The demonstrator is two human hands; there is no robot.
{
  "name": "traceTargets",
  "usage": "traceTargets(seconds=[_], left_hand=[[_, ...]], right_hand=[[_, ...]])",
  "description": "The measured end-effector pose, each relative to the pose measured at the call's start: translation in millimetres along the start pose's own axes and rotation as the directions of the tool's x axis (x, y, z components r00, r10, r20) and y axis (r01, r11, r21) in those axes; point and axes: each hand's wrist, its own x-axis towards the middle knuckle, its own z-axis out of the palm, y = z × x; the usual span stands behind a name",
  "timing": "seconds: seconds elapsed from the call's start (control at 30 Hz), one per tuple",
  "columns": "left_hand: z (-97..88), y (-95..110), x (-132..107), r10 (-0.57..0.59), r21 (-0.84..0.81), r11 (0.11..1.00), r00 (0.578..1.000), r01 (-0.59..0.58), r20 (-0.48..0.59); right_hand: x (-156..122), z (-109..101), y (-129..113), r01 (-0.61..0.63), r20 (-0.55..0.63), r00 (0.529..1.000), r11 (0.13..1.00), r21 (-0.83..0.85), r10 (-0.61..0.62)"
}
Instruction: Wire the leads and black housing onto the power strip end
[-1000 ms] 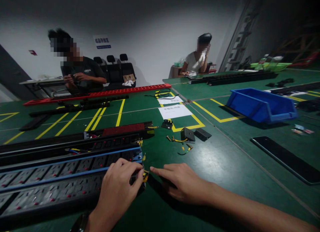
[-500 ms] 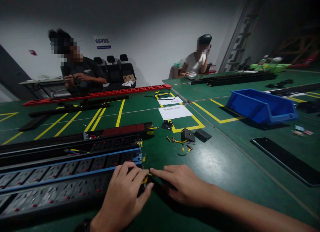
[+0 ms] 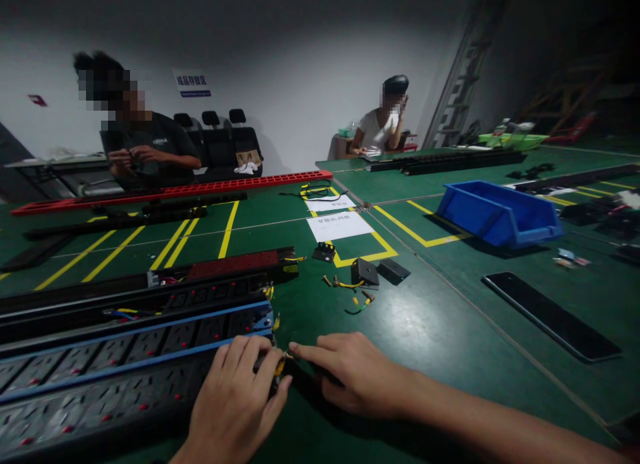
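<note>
A black power strip (image 3: 125, 401) with several sockets and red dots lies at the lower left. My left hand (image 3: 237, 391) is closed over its right end, thumb on the near side. Yellow wire (image 3: 281, 369) and a small brass-coloured piece (image 3: 288, 355) show at that end, between my hands; its kind is too small to tell. My right hand (image 3: 350, 377) reaches in from the right. Its index finger is stretched out, the tip at the brass-coloured piece, while the other fingers bend underneath, partly hidden. No pinch shows. Behind lies a blue-edged power strip (image 3: 170, 344).
Beyond my hands lie black end caps (image 3: 365, 273), loose wires (image 3: 360, 306) and paper labels (image 3: 340, 227). A blue bin (image 3: 480, 214) and a phone (image 3: 550, 316) are on the right. Two people sit across the green table (image 3: 425, 357), behind a long red rail (image 3: 200, 189).
The whole view has shifted, so things appear slightly further left. My hands keep the same grip and touch at the strip's end.
</note>
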Motion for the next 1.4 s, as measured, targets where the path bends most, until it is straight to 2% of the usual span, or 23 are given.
traceTargets(seconds=[0.2,0.73,1.2,1.3,1.4], left_hand=[[-0.3,-0.3,1.7,0.021,0.021,1.000,0.999,-0.020,-0.031],[-3.1,3.0,5.1,0.037,0.001,0.999,0.996,-0.037,-0.077],[-4.3,2.0,5.7,0.047,-0.018,0.999,0.996,-0.049,-0.072],[-4.0,1.5,5.7,0.049,-0.019,0.999,0.995,-0.051,-0.082],[-3.5,0.7,5.5,0.047,-0.020,0.999,0.995,-0.049,-0.088]], right_hand=[[0.5,1.4,0.3,0.015,-0.031,0.999,1.000,-0.023,-0.015],[1.3,1.6,2.5,0.013,-0.014,1.000,1.000,-0.020,-0.013],[1.8,-3.6,1.2,0.019,-0.001,1.000,1.000,-0.016,-0.019],[-0.7,-1.2,3.6,0.060,-0.055,0.997,0.998,-0.006,-0.060],[-5.1,-6.0,9.8,0.053,-0.245,0.969,0.998,0.041,-0.042]])
